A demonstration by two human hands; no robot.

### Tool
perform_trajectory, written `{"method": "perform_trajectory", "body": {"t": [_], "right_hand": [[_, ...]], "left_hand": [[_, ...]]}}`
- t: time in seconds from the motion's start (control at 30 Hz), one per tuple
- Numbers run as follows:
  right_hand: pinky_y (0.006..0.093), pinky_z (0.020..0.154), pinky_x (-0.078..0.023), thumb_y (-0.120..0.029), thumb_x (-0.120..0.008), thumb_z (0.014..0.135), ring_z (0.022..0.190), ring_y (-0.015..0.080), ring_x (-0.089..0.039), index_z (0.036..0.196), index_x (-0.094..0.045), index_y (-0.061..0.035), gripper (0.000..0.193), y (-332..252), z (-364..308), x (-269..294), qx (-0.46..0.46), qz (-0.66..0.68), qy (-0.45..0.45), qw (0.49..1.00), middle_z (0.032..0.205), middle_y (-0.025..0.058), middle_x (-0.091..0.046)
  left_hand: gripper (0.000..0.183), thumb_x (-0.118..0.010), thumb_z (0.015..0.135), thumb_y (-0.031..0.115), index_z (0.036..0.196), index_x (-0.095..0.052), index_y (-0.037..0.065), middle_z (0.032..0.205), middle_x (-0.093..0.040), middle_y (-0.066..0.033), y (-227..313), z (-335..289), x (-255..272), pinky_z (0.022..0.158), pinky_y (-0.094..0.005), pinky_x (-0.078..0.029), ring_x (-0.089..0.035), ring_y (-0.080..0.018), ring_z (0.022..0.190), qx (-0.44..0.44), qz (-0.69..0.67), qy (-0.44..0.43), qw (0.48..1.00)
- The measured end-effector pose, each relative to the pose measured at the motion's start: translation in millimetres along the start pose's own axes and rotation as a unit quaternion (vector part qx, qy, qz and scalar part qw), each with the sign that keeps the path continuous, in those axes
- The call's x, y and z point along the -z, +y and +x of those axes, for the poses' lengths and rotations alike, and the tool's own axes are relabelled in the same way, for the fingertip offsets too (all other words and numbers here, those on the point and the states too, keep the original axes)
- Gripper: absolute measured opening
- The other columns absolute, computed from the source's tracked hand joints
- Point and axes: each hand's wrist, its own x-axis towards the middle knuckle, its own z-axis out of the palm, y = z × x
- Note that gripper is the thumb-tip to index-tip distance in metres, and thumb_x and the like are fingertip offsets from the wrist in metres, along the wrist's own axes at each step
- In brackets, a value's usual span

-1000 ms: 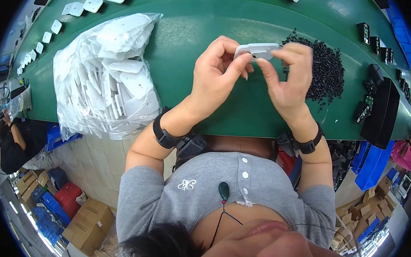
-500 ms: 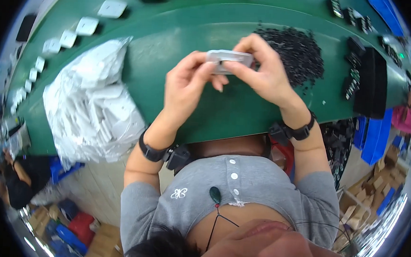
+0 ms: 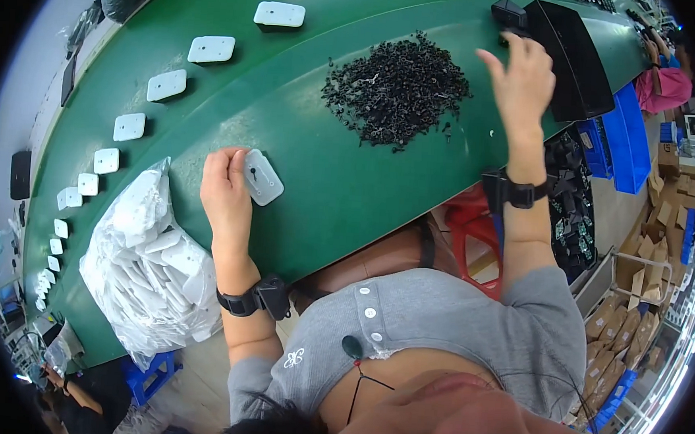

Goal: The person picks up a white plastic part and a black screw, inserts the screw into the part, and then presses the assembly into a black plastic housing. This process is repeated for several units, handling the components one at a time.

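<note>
While our left hand [image 3: 228, 194] pinches a white cover [image 3: 264, 183] by its edge over the table [image 3: 347, 217], a black piece [image 3: 253, 169] apparently fitted, bagged covers [image 3: 157, 273] look untouched; farther off are the black pile [image 3: 403, 91], our right hand [image 3: 524, 85], spread and seemingly empty, then lined-up covers [image 3: 212, 49], probably done.

The view comes from the left of two wide fisheye cameras worn side by side on the person's head. It faces down, showing the left hand's fingers [image 3: 219, 167] and the right hand's fingers [image 3: 534, 60] from above, at middling range. Below both sets of fingers, the grey ribbed-fabric shirt [image 3: 437, 318] sits closer to the lens. The smooth green desk [image 3: 347, 217] stretches beyond the fingers, its near edge slanting upward from left to right; its far edge bends toward the dark rim.
</note>
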Motion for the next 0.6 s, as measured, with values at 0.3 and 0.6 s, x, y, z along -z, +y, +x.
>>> {"method": "perform_trajectory", "body": {"t": [0.3,0.6], "right_hand": [[0.0436,0.08,-0.052,-0.028,-0.07,0.084,0.094,0.0366,-0.063,0.12,-0.059,-0.0104,0.041,74.8,-42.6,-28.1,-0.127,0.006,-0.128,0.984,0.106,0.0163,-0.06],[0.0275,0.094,-0.049,-0.002,-0.063,0.092,0.11,0.0169,-0.06,0.132,-0.047,0.0013,0.043,-31.2,-30.9,46.8,-0.196,0.679,-0.102,0.7,0.123,0.0126,-0.06]], "left_hand": [[0.037,-0.066,0.091,0.033,0.113,-0.059,0.004,0.107,-0.055,-0.0162,19.4,-19.3,0.8,0.076,-0.0406,-0.05,-0.059,-0.0346,0.093,-0.101,0.247,0.004,0.964],[0.047,-0.076,0.081,0.011,0.124,-0.056,0.004,0.111,-0.059,-0.0132,63.8,-42.4,1.9,0.072,-0.0331,-0.052,-0.06,-0.0223,0.083,-0.149,-0.036,-0.029,0.988]]}}
